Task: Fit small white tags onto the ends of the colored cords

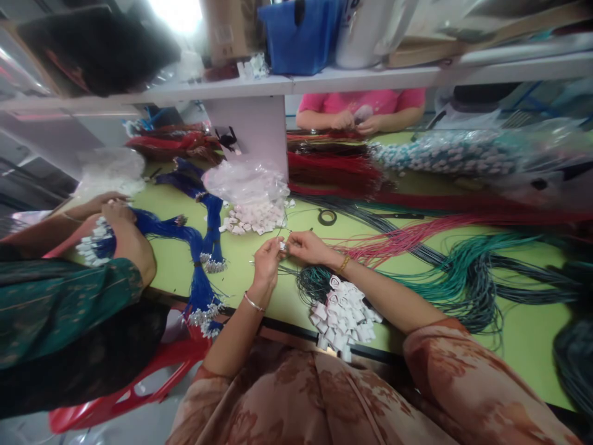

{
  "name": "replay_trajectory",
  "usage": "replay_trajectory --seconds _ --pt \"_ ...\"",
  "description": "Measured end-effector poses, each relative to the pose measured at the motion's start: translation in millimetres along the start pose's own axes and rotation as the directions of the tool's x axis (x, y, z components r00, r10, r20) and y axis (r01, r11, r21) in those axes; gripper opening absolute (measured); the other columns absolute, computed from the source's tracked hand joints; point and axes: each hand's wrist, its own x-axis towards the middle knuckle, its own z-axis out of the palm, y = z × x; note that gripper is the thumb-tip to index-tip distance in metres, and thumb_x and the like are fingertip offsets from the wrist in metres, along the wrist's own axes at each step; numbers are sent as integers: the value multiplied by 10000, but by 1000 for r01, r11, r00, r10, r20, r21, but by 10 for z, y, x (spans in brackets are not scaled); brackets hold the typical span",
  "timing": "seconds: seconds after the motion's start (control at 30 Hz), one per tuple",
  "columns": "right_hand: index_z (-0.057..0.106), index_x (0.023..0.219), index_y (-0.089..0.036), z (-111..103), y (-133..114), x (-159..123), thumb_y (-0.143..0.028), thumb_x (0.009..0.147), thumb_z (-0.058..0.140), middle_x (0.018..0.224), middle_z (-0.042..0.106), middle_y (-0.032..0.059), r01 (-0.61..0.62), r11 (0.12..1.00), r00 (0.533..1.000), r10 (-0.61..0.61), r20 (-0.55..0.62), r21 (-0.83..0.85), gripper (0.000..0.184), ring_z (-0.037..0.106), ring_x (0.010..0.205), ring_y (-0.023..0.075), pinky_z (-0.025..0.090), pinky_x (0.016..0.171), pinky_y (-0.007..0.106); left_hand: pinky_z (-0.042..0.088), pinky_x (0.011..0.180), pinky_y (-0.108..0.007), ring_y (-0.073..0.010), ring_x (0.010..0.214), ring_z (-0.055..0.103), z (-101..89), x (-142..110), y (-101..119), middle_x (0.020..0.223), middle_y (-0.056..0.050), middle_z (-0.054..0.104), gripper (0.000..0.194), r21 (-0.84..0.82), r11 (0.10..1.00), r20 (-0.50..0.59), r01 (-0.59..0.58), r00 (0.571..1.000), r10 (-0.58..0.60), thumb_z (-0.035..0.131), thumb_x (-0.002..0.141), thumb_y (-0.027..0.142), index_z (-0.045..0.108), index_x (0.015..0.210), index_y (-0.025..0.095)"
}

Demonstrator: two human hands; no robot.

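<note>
Between the fingertips of my left hand (267, 261) is a small white plastic connector (282, 246). My right hand (309, 247) meets it from the right, its thumb and finger pinched on a thin dark wire at the connector's side; the exact contact is too small to make out. Thin wire ends stick up just above the fingers. Under my right forearm lies a bundle of dark wires (315, 281) with a heap of white connectors (345, 315) on its ends, at the table's front edge. Loose white connectors (257, 216) spill from a clear plastic bag (248, 180) beyond my left hand.
Black tape roll (327, 217), dark-handled tool (403, 216), pink wires (417, 235) and green wires (463, 266) lie to the right. At left, a co-worker's hands (115, 210) handle blue wires (171, 228). Another person (361, 111) works opposite, below a shelf (231, 89).
</note>
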Motion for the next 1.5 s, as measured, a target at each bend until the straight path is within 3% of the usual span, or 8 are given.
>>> replay_trajectory --seconds 0.2,0.4,0.6,0.83,1.03,1.17,1.3,1.5 --pt "610 699 -122 18 80 19 -323 772 505 574 504 -30 -60 997 998 61 -34 43 238 367 535 80 267 522 206 392 556 -200 -68 563 504 -2 23 -66 681 -15 642 275 112 992 -1 -50 999 50 760 676 373 708 794 131" --pt "581 654 -130 34 42 24 -319 770 510 554 478 -34 -34 999 999 34 -12 14 232 371 536 80 258 516 204 398 573 -203 -65 577 515 7 4 -64 692 -19 642 302 10 1000 -18 7 1000 -7 770 661 371 696 811 119" --pt "620 776 -125 -307 149 22 -356 814 477 681 599 11 -27 994 997 34 -69 105 274 474 614 105 346 583 208 396 545 -195 -58 557 525 -31 -22 86 714 -25 650 301 17 999 17 32 999 -33 771 647 351 689 823 121" --pt "650 786 -152 -423 347 -39 -307 783 569 779 660 46 -152 895 974 208 89 -420 175 509 652 127 279 573 236 360 476 -192 -62 482 495 0 -6 164 626 -53 637 370 396 886 311 239 873 -375 784 618 404 716 792 84" --pt "632 827 -156 -344 288 -95 -299 886 449 876 665 91 -96 790 987 156 46 -606 240 535 740 161 250 589 262 370 478 -191 -66 481 491 37 -8 267 605 -52 632 376 450 874 286 187 896 -339 776 633 425 726 798 91" --pt "612 843 -153 -408 273 -141 -286 885 444 813 653 74 -109 867 994 103 -40 -487 218 505 675 145 268 592 249 358 470 -179 -62 501 501 98 6 294 658 -61 650 351 330 921 219 207 932 -288 791 621 386 721 804 94" --pt "594 802 -143 -381 252 -91 -271 836 487 710 615 19 -35 989 995 21 -101 -145 170 475 605 110 314 587 218 383 499 -170 -55 533 517 164 27 177 738 -59 669 312 141 962 140 235 957 -254 793 622 347 706 799 105" --pt "609 770 -133 -235 109 -3 -288 769 544 667 573 -13 30 984 994 -9 -113 178 168 436 586 89 333 566 202 388 525 -163 -45 542 500 148 49 43 735 -29 648 227 -95 971 119 218 971 -207 763 664 276 680 795 111"
